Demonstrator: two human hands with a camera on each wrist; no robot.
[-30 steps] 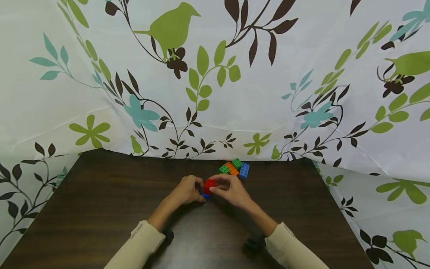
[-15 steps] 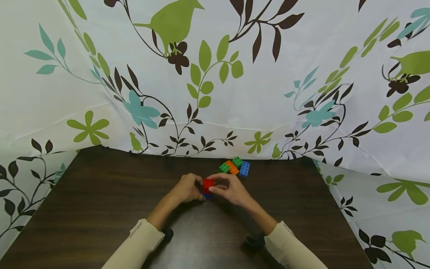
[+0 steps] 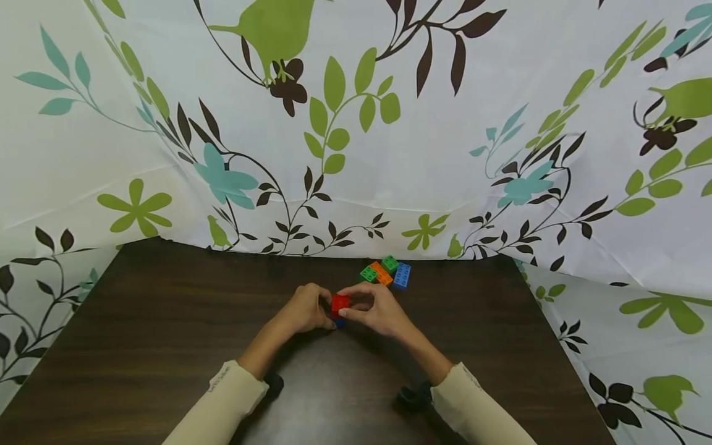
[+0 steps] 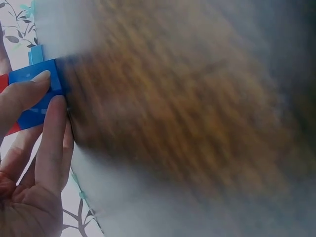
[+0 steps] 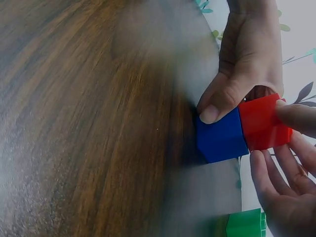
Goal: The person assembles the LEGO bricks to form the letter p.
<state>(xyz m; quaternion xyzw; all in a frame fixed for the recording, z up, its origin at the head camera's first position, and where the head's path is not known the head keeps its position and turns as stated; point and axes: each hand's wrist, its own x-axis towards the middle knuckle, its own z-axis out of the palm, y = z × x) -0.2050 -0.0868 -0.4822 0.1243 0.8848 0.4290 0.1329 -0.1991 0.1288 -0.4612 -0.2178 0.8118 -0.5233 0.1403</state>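
Note:
A red toy building brick (image 3: 340, 303) sits on top of a blue building brick (image 5: 221, 138), their faces meeting at a seam in the right wrist view. My left hand (image 3: 307, 309) holds the blue brick low at the tabletop, thumb on its side. My right hand (image 3: 379, 311) pinches the red brick from the right between thumb and fingers. In the head view the hands and the red brick hide most of the blue one. The left wrist view shows the blue brick (image 4: 37, 116) with fingertips on it and a sliver of red at the left edge.
Behind the right hand lie several loose bricks: a green brick (image 3: 368, 273), an orange brick (image 3: 381, 273), a second green brick (image 3: 390, 264) and a blue one (image 3: 402, 275). The dark wooden table (image 3: 167, 321) ends at a patterned curtain (image 3: 356, 204).
The red brick has straightened over the blue brick, and less blue shows beneath it. Both hands keep their grips. The whole head view has shifted slightly.

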